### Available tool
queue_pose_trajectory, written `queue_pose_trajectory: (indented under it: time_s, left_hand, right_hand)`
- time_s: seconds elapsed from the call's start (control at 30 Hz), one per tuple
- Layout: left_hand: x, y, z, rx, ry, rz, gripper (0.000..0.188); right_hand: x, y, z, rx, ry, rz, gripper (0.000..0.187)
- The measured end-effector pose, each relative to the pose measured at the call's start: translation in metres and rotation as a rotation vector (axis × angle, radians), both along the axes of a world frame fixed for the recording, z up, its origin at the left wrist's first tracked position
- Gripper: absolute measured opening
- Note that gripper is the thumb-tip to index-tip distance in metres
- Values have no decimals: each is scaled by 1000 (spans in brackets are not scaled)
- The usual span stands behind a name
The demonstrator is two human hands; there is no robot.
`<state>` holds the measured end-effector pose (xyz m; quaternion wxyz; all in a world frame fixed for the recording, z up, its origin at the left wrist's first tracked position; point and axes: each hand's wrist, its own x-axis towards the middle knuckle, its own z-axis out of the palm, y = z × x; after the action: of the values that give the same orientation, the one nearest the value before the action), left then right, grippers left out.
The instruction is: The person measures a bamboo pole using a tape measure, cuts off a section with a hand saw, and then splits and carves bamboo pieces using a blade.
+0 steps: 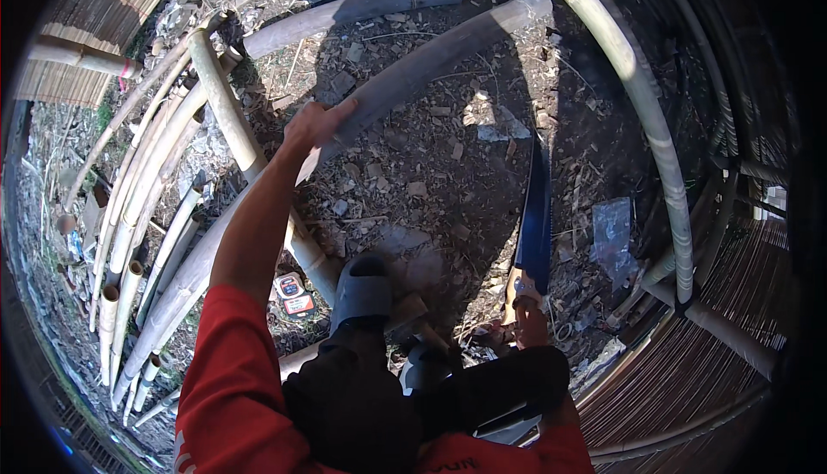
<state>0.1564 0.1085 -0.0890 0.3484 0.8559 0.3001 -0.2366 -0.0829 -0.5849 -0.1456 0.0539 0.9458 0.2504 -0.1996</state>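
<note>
A long, thick grey bamboo pole (pixel 435 67) slants from the lower left to the upper right. My left hand (pixel 317 126) is wrapped round its upper side with the thumb lying along it. A lighter bamboo pole (pixel 226 112) crosses under it at the left. On the right, my right hand (pixel 529 326) is closed on the wooden handle of a handsaw (pixel 535 224). Its dark blade points away from me over the ground, apart from the grey pole. My right palm is partly hidden behind the handle and my dark-clothed knee.
Several cut bamboo poles (pixel 142 202) lie on the left. Another grey bamboo piece (pixel 362 10) lies at the far side. A curved pale pole (pixel 648 103) arches across the right, beside slatted bamboo panels (pixel 689 388). Chips, a clear plastic sheet (pixel 612 241) and a small red-and-black item (pixel 295 293) lie on the ground.
</note>
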Motion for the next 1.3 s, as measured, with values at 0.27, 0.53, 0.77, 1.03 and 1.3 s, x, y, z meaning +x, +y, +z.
queue_pose_trajectory:
  time_s: [0.27, 0.53, 0.77, 1.03, 1.3]
  left_hand:
    - [-9, 45, 5, 127, -27, 54, 104]
    - [-17, 26, 42, 140, 1, 80, 96]
    - [-10, 14, 35, 160, 5, 77, 89]
    - [-3, 12, 42, 91, 73, 13, 88]
    - [-12, 23, 32, 135, -97, 47, 87]
  right_hand:
    - [4, 18, -14, 166, 38, 83, 37]
    - [90, 100, 158, 500, -323, -207, 27]
    - [86, 103, 311, 757, -202, -592, 62]
    - [109, 326, 279, 1386, 53, -665, 55]
    - [166, 397, 229, 1229, 152, -436, 38]
